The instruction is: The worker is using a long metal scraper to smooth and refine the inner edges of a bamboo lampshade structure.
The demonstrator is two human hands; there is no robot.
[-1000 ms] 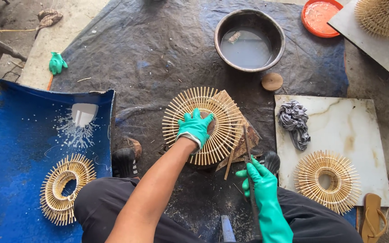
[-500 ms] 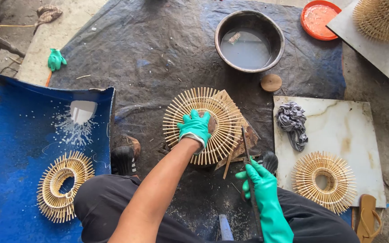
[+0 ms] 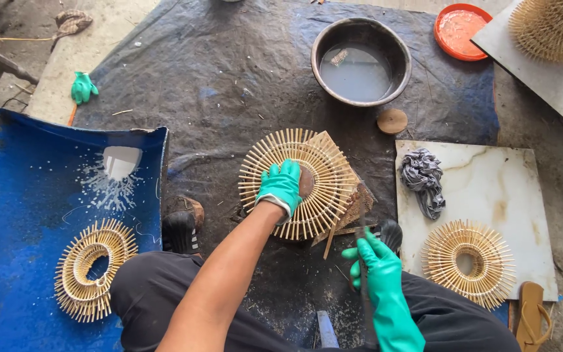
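Observation:
A round ring of radiating bamboo sticks [image 3: 320, 163] lies on a wooden block in front of me. My left hand [image 3: 281, 186], in a green glove, presses flat on its middle. My right hand [image 3: 376, 270], also green-gloved, grips a thin dark tool [image 3: 361, 225] that points up toward the ring's lower right edge. A loose stick [image 3: 331, 241] juts out near the tool's tip.
A dark bowl of grey water [image 3: 361, 62] stands beyond. A marble slab [image 3: 522, 195] at right bears a grey rag [image 3: 423, 179] and another stick ring [image 3: 467, 262]. A third ring [image 3: 92, 268] lies on the blue sheet [image 3: 21, 195] at left. An orange lid [image 3: 461, 29] is far right.
Both hands keep their places on the ring and the tool. The view has shifted very slightly; nothing else has moved.

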